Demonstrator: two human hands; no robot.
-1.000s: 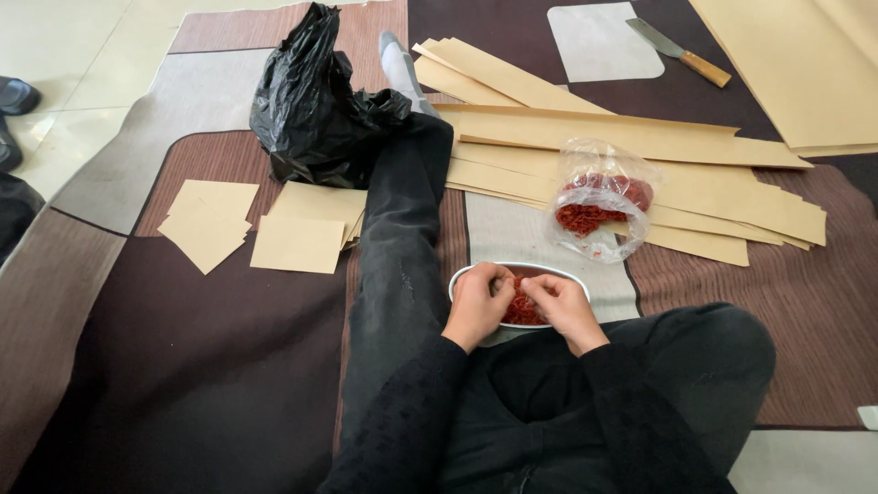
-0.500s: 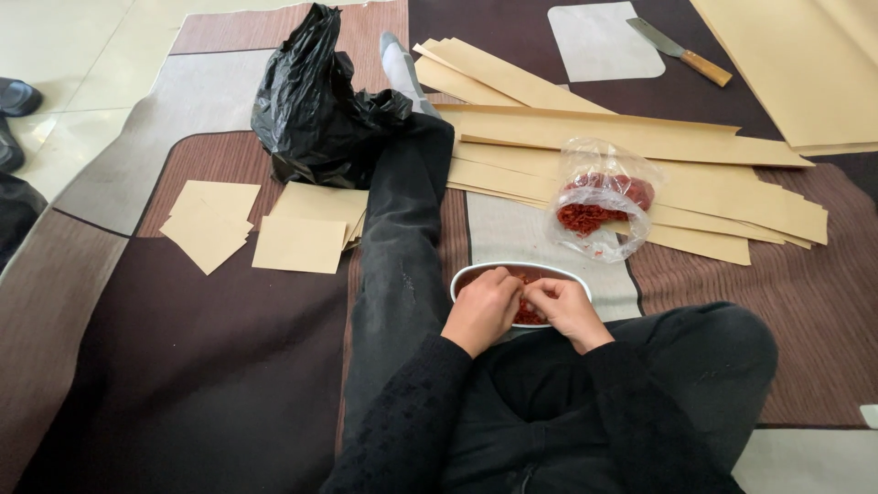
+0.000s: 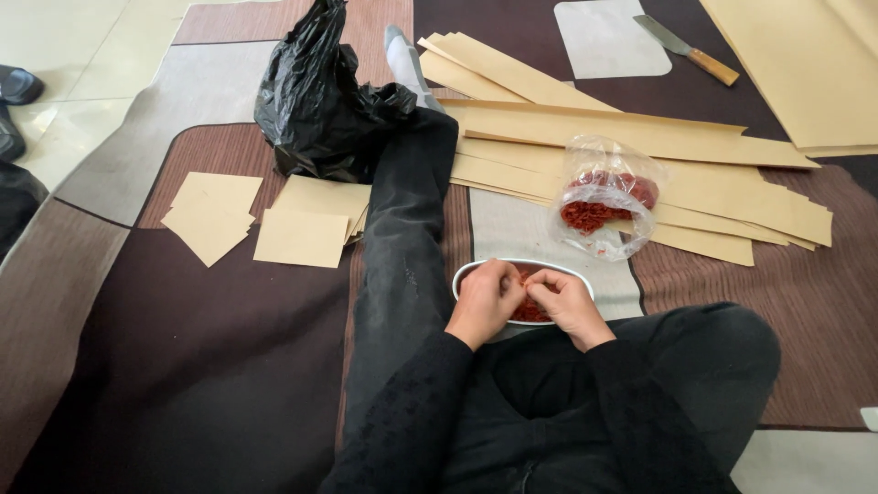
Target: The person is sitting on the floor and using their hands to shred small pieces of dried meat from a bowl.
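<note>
**Tiny Red Threads Over the Dish**

Your left hand (image 3: 487, 299) and right hand (image 3: 565, 302) meet over the white oval dish (image 3: 476, 271), right in front of your lap. Your fingers are curled in close and seem to pinch small bits of the red threads (image 3: 530, 311) lying in the dish. I cannot tell just how much each hand holds.

Be careful. The threads are light. A quick tug could flick some onto the rug (image 3: 183, 366).

Just past the dish sits a clear bag (image 3: 605, 197) with more red threads. It looks open, so a bump could spill it.

Farther off lie tan paper strips (image 3: 640, 137), paper squares (image 3: 302, 236), a black bag (image 3: 320, 101) and a knife (image 3: 686, 49).
</note>
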